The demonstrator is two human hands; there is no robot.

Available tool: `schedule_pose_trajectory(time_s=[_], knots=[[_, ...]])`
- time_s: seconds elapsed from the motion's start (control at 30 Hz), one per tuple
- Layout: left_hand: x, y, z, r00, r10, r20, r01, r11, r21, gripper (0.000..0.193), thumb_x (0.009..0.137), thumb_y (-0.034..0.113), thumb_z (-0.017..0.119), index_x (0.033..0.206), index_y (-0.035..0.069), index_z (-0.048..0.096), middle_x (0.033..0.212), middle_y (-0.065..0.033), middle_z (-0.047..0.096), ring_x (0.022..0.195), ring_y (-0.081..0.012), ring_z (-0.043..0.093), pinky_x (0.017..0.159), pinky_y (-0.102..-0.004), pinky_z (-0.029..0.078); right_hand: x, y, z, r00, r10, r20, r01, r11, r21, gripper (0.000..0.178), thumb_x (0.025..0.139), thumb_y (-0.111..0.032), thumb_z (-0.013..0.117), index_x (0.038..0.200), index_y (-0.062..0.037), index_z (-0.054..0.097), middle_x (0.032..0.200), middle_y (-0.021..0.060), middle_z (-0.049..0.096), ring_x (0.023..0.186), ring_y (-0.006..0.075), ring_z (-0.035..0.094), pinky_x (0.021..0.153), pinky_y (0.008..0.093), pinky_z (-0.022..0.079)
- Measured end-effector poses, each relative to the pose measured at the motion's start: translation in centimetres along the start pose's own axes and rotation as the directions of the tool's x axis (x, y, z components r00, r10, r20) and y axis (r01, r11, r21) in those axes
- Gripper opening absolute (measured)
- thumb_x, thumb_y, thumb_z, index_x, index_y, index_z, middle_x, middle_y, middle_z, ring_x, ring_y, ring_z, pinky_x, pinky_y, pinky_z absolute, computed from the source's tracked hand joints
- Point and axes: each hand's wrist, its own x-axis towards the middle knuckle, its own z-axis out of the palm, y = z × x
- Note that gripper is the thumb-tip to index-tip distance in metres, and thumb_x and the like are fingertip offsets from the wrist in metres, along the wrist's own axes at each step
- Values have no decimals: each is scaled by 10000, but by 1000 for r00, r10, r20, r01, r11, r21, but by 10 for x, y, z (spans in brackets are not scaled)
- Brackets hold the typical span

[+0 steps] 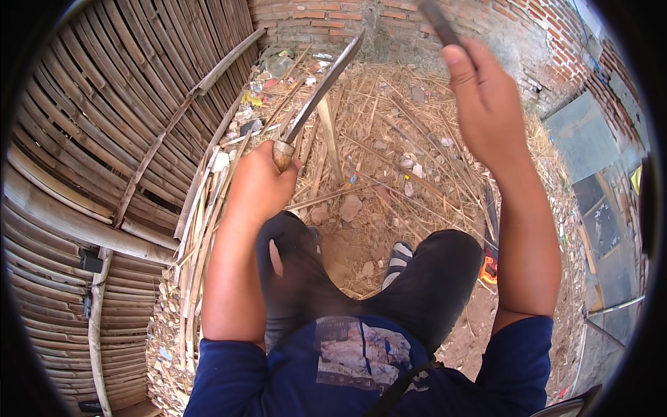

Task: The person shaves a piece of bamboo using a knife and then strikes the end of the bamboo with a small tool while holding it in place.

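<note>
My left hand (258, 182) grips a machete (325, 82) by its pale wooden handle. The long blade slants up and away to the right, its tip near the brick wall. Just under the blade, a pale split strip of wood or bamboo (329, 139) stands or leans from the ground; I cannot tell whether the blade touches it. Raised at the upper right, my right hand (490, 108) is closed around a dark brown rod (439, 24). Its far end runs out of the picture, so its kind stays unclear. The rod is apart from the machete.
A bamboo slat wall (139, 111) rises on the left, with long split strips (201, 257) along its foot. Ahead stands a brick wall (326, 14). Straw, stones and litter (410, 167) cover the ground. By my right knee lies an orange-handled saw (488, 267); grey panels (583, 132) stand right.
</note>
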Motion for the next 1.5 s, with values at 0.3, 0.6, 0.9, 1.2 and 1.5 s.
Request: schedule_pose_trajectory(time_s=[0.3,0.6,0.9,1.2,1.5], knots=[[3,6,1,999,32,-6,-32,998,62,361,853,251,759,924,-75,619,788,-293,673,816,-467,674,751,-506,524,-36,24,30,927,158,340,-45,947,-317,455,1059,-466,462,1147,-39,591,664,141,618,613,300,655,581,440,496],[-2,-3,-4,1000,-7,-15,8,999,43,353,845,245,765,899,-69,613,796,-292,674,836,-472,674,755,-508,523,-2,3,-7,974,-46,-221,92,975,203,407,1069,-417,501,1163,-27,573,719,-13,523,602,115,503,549,317,400],[2,-1,-10,999,31,-30,-28,995,95,358,842,252,767,882,-68,610,784,-293,669,824,-473,670,759,-502,527,-17,19,21,907,215,362,-130,961,-245,407,1064,-445,442,1132,-60,557,714,172,650,624,352,645,587,485,497],[0,-7,-2,1000,26,-15,-25,997,66,346,846,245,761,884,-65,610,773,-290,667,813,-469,672,748,-506,527,-10,8,-1,990,114,-85,-97,979,177,407,1064,-426,481,1131,-35,574,712,88,597,624,236,579,568,373,446],[-3,3,-4,999,35,11,-36,995,96,336,855,233,754,893,-63,600,762,-282,664,804,-463,670,737,-501,527,-20,5,24,880,235,412,-123,952,-281,433,1067,-451,438,1058,-47,592,694,158,641,628,354,649,577,458,497]])
